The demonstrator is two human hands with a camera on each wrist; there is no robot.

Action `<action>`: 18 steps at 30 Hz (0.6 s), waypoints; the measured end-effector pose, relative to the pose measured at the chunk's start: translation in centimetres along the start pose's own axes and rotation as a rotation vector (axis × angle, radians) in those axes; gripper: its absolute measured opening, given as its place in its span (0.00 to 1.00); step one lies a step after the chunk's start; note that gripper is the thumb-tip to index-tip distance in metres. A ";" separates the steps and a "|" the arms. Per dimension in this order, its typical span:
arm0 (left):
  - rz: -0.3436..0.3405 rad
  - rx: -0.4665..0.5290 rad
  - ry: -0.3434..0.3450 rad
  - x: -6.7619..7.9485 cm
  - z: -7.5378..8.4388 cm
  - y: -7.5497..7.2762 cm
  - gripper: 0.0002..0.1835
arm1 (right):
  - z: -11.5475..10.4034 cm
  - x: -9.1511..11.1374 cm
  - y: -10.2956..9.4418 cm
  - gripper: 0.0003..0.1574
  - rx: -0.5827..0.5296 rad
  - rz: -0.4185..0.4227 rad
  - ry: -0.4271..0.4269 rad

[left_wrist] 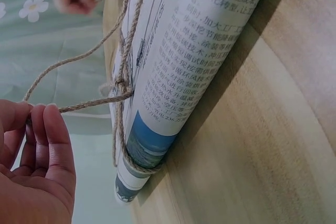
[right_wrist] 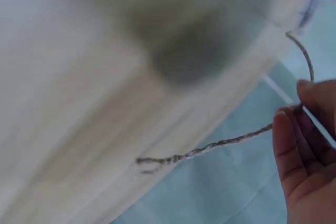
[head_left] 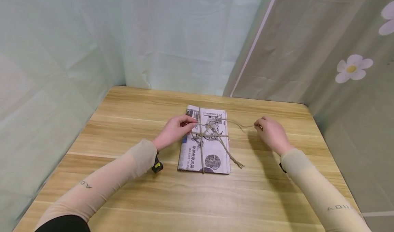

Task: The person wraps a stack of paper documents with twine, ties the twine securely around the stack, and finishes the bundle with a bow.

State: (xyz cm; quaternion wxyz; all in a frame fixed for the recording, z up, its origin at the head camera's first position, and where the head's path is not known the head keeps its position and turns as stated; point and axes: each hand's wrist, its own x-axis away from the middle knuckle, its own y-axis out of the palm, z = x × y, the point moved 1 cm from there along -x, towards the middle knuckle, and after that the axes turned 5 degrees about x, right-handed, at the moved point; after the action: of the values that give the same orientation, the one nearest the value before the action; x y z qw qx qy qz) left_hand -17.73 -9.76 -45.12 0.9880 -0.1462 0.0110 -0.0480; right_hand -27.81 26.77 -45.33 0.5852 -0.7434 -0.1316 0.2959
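Observation:
A folded stack of newspapers (head_left: 191, 158) lies flat on the table, with brown twine (head_left: 201, 153) crossing over it lengthwise and widthwise. Over the stack's left side, my left hand (head_left: 176, 131) pinches the twine between thumb and fingertips. From those fingertips, in the left wrist view, one strand leads to the knot (left_wrist: 123, 90) and another rises as a slack curve. Right of the stack, my right hand (head_left: 272, 134) pinches a twine strand. Its frayed tail (right_wrist: 157, 161) sticks out past the fingers in the right wrist view. Another loose twine end (head_left: 237, 163) hangs over the stack's right edge.
The wooden table (head_left: 138, 197) has rounded far corners. Pale green curtains (head_left: 184, 54) stand behind and at the left, and a grey-green curtain with white flowers (head_left: 354, 68) hangs at the right. Both forearms wear light sleeves (head_left: 110, 177).

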 end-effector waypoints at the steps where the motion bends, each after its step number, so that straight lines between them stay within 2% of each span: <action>1: -0.001 -0.002 0.004 0.1 0.0 0.0 0.11 | -0.3 -0.7 -0.3 0.07 -0.025 0.013 0.026; 5: -0.012 -0.019 0.026 0.4 0.2 0.2 0.12 | -1.9 -3.6 -1.5 0.11 -0.173 0.060 0.153; 10: -0.030 -0.027 0.035 0.6 0.2 0.6 0.12 | -5.0 -7.2 -2.4 0.13 -0.460 0.110 0.276; 14: -0.048 -0.012 0.033 0.7 0.3 0.9 0.12 | -7.9 -9.7 -2.1 0.14 -0.750 0.086 0.316; 18: -0.060 -0.010 0.029 0.8 0.2 1.2 0.12 | -10.6 -11.6 -0.9 0.16 -0.969 0.015 0.313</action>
State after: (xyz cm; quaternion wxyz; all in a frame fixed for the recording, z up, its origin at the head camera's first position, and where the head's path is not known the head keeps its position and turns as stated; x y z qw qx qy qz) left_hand -16.86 -8.60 -45.32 0.9852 -0.1505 0.0209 -0.0797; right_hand -30.53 12.40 -39.70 0.1836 -0.9658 -0.1591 0.0904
